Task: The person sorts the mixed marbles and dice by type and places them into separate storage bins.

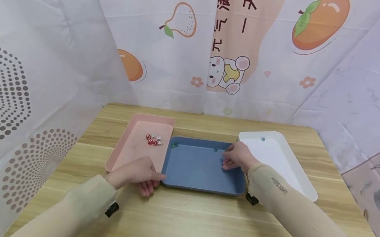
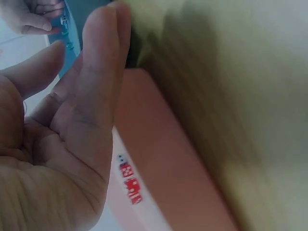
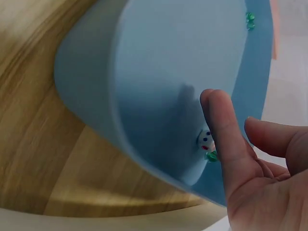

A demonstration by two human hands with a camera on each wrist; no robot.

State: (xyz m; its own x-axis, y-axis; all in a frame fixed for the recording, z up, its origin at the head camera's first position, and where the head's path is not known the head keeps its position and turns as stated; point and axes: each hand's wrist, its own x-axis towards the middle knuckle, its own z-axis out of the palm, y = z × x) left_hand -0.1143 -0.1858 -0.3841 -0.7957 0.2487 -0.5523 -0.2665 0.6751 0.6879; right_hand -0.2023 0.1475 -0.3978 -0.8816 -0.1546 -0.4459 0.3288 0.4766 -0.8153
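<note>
My right hand (image 1: 237, 156) reaches over the right end of the blue tray (image 1: 202, 168), thumb and index finger apart. In the right wrist view, a white die (image 3: 205, 139) with blue and red dots sits near the index finger, beside a small green see-through piece (image 3: 211, 156). Whether the fingers touch the die cannot be told. At the blue tray's front left corner, my left hand (image 1: 141, 172) rests with loosely bent fingers and nothing in them. More small green pieces (image 1: 174, 145) lie at the tray's back left.
To the left, a pink tray (image 1: 119, 146) holds several red and white dice (image 1: 154, 141). A white tray (image 1: 294, 169) stands at the right with a small bluish piece (image 1: 263, 139) near its back edge. The wooden table (image 1: 187, 223) meets a printed curtain (image 1: 171, 94) behind.
</note>
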